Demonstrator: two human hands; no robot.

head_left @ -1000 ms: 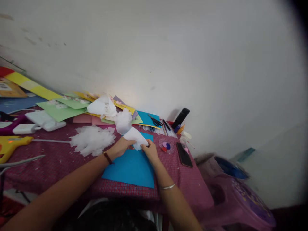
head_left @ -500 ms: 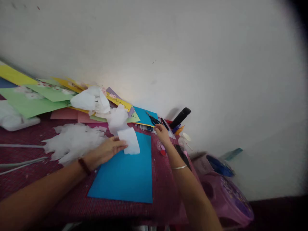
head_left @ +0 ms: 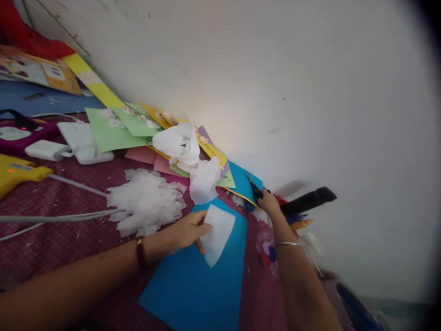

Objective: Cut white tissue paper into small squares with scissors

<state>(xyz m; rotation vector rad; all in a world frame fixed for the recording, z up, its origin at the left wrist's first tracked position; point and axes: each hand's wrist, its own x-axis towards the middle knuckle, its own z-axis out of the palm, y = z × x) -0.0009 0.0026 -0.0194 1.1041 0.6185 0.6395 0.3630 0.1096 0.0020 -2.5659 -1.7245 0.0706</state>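
Note:
My left hand (head_left: 193, 232) pinches a folded white paper piece (head_left: 218, 234) by its left edge, over a blue sheet (head_left: 203, 285). Farther right, my right hand (head_left: 268, 201) has its fingers closed on the handles of black scissors (head_left: 255, 189), whose blades point up and left over another blue sheet (head_left: 241, 177). A heap of white paper pieces (head_left: 146, 200) lies left of my left hand. Crumpled white paper (head_left: 205, 179) rests just beyond the blue sheet.
Green cards (head_left: 110, 131) lie along the wall. At the left are a yellow glue gun (head_left: 20, 172), a purple power strip (head_left: 24, 138) and cables. A black upright object (head_left: 308, 201) stands beyond my right forearm, near a small plastic packet (head_left: 267, 250).
The view has turned left, bringing the glue gun and power strip into sight. My right hand has reached the scissors and closed on their handles. The white piece remains in my left hand.

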